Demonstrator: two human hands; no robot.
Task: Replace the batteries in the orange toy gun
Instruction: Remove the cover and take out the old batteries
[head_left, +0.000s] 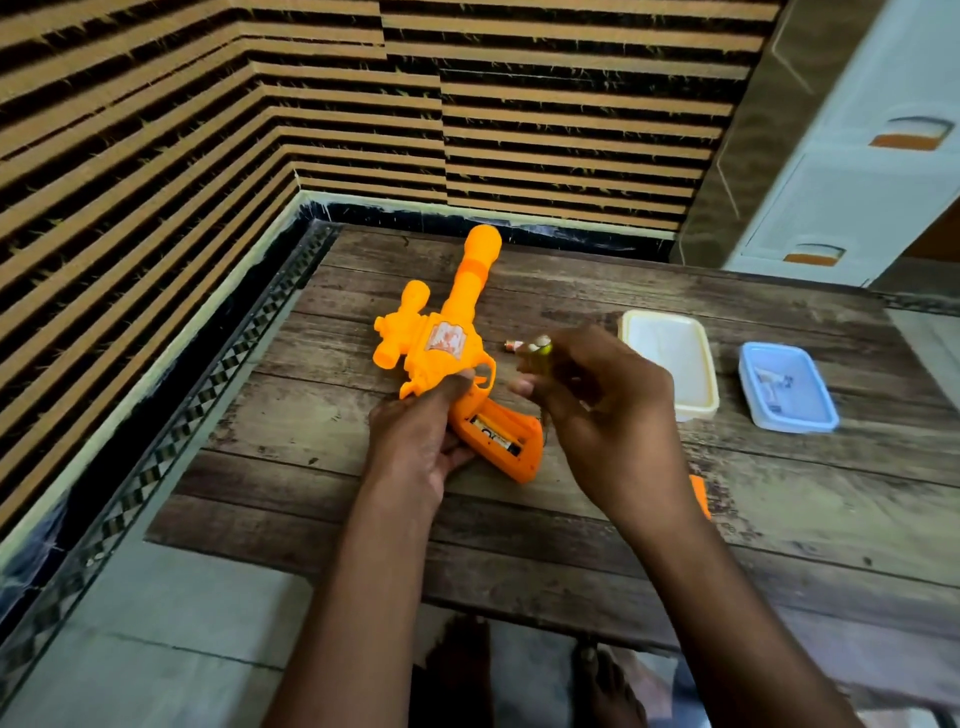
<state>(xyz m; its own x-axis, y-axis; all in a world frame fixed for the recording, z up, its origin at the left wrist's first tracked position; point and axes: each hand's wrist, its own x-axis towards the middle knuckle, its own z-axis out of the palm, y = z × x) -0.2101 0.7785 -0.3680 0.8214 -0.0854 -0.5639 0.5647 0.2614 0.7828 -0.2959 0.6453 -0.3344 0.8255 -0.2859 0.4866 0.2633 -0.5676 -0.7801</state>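
- While it lies on the dark wood-plank table (571, 525), the orange plastic toy gun (441, 343) points its barrel away from the person, and its handle, with the battery compartment open, faces upward.
- Left hand (415, 441): fingers curled round the gun where the handle meets the body, a closed grip on the toy.
- Inside the open compartment sits one black cylindrical battery (496, 436).
- Right hand (597, 400): raised just right of the trigger, its fingertips pinching a small yellow-green-and-white object (540, 347); blur hides what it is.
- A small copper-topped battery (513, 344) lies on the table just beyond that hand.
- A cream rectangular plastic container (670, 364) stands right of the hands; a pale blue plastic lid (787, 387) lies further right.
- An orange plastic piece (700, 493) shows beside the right wrist.
- Striped brown wall panels (208, 130) back the table.
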